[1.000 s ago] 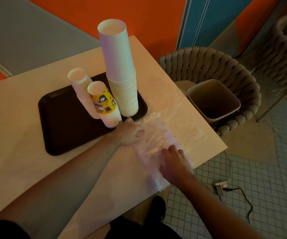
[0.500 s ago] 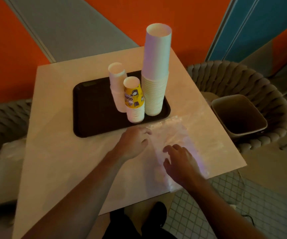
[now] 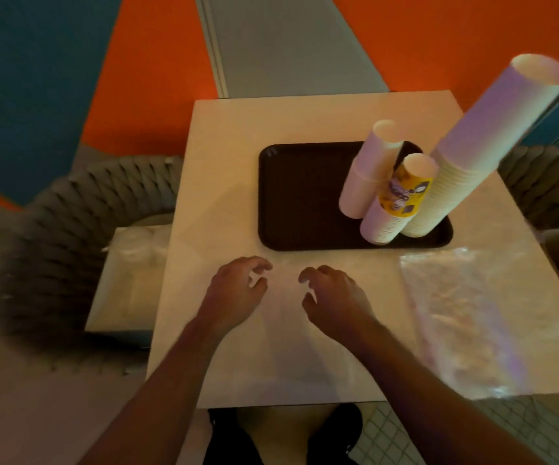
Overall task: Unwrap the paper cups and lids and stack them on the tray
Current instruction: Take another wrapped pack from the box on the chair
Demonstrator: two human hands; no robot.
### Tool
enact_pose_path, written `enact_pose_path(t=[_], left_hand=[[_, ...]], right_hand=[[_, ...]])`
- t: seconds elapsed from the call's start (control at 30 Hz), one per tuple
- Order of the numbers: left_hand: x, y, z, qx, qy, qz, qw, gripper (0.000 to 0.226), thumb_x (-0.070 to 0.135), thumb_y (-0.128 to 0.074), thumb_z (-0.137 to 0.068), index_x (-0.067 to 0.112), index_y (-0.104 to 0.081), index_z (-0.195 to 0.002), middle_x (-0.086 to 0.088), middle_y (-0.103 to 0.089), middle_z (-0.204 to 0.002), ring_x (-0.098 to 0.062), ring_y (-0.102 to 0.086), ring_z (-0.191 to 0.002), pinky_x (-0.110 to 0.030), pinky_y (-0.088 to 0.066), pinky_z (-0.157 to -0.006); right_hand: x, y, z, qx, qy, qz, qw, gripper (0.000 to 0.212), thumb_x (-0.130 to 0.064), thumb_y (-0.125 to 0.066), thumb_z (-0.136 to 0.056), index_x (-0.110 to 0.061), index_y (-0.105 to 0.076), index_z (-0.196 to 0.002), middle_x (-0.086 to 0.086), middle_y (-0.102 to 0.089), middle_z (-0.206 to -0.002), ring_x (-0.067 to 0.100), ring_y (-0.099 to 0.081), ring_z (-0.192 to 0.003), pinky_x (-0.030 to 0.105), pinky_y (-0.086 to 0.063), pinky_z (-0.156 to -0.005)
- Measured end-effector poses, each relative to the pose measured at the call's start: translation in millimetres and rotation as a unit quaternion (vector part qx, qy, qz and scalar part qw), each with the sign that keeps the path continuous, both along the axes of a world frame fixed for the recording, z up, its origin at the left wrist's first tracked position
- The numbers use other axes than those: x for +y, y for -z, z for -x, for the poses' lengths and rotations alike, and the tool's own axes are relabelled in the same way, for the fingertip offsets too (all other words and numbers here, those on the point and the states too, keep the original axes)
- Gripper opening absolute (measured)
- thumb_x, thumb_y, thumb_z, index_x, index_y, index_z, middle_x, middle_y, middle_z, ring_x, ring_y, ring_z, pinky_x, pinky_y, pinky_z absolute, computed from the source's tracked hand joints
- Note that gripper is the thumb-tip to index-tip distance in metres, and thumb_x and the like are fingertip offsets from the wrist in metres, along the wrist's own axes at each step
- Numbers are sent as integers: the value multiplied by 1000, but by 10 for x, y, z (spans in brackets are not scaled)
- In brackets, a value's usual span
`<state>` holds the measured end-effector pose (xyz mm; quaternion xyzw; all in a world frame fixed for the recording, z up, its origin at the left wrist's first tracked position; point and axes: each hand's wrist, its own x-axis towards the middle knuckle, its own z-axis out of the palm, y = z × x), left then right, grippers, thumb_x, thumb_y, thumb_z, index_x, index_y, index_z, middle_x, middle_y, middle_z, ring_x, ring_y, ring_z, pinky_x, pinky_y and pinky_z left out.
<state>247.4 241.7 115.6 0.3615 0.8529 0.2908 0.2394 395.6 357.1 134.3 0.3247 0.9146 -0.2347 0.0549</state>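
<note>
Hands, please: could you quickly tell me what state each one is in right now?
Left hand: open, fingers loosely curled, holding nothing.
Right hand: open, fingers loosely curled, holding nothing.

Three cup stacks [image 3: 402,196] stood at the tray's [image 3: 305,196] right end on the table [image 3: 224,162]; plastic wrap [image 3: 483,317] lay right of both hands.

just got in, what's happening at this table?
A person is unpacking paper cups. Three cup stacks stand at the right end of the dark tray. Both hands, left hand and right hand, hover loosely curled over the table, holding nothing. The empty plastic wrap lies flat to their right.
</note>
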Motion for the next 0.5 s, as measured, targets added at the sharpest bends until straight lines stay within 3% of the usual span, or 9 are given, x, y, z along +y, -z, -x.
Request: enact_pose_path(t=[0.17, 0.37, 0.5], left_hand=[[-676, 136, 860, -15, -69, 3, 998, 26, 11, -67, -89, 35, -66, -99, 7, -68, -101, -15, -64, -83, -29, -52, -80], [-1294, 413, 1696, -33, -140, 70, 987, 15, 13, -63, -92, 21, -70, -103, 8, -63, -102, -12, -58, -92, -25, -41, -82], [-1511, 693, 2165, -106, -210, 90, 968, 13, 19, -64, -89, 23, -73, -98, 3, -70, -102, -19, -64, -102, -36, -53, -92]], right_hand=[[-445, 84, 826, 3, -27, 16, 1000, 37, -16, -59, -94, -23, -60, -130, 3, -62, -121, 25, -61, -110, 39, -55, -88], [-950, 325, 1692, -11, -48, 54, 997, 34, -18, -61, -94, -22, -62, -128, 4, -61, -121, 27, -62, -108, 37, -54, -87], [-1168, 489, 2052, -52, -56, 73, 994, 32, -15, -60, -93, -18, -60, -124, 8, -59, -119, 31, -59, -109, 35, -50, -86]])
